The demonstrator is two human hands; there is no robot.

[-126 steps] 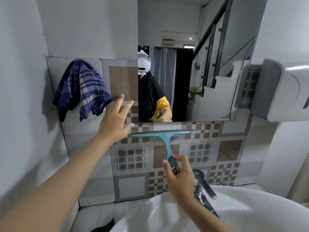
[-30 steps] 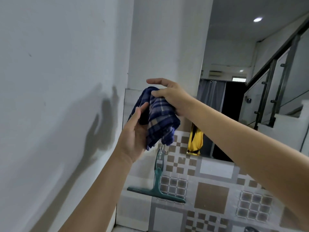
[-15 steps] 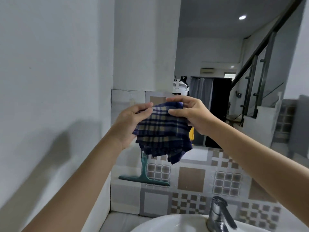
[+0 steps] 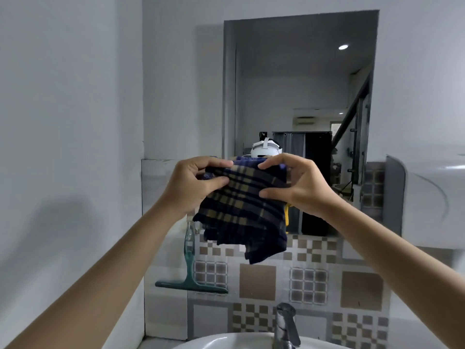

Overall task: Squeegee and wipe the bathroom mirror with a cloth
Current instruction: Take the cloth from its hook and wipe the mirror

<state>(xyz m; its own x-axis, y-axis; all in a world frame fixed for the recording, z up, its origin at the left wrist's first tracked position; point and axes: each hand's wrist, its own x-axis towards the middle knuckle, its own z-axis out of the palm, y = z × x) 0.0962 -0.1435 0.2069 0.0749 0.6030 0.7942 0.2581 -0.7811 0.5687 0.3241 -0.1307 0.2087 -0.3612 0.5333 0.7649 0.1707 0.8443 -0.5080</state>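
Both hands are up in front of the tall rectangular wall mirror (image 4: 299, 84), and the dark blue and tan plaid cloth (image 4: 242, 212) hangs between them. The left hand (image 4: 195, 186) has its grip pinched on the cloth's upper left edge; the right hand (image 4: 298, 183) clamps the upper right. Below left, the teal squeegee (image 4: 190, 270) hangs on the patterned tile wall (image 4: 309, 280), blade down, above the white basin (image 4: 226, 342).

The cloth (image 4: 245, 210), off its wall hook, is now pinched at its top edge between the left hand (image 4: 193, 187) and right hand (image 4: 297, 187), seemingly folded, before the mirror (image 4: 302, 91); the squeegee (image 4: 190, 268) hangs on the tiles.
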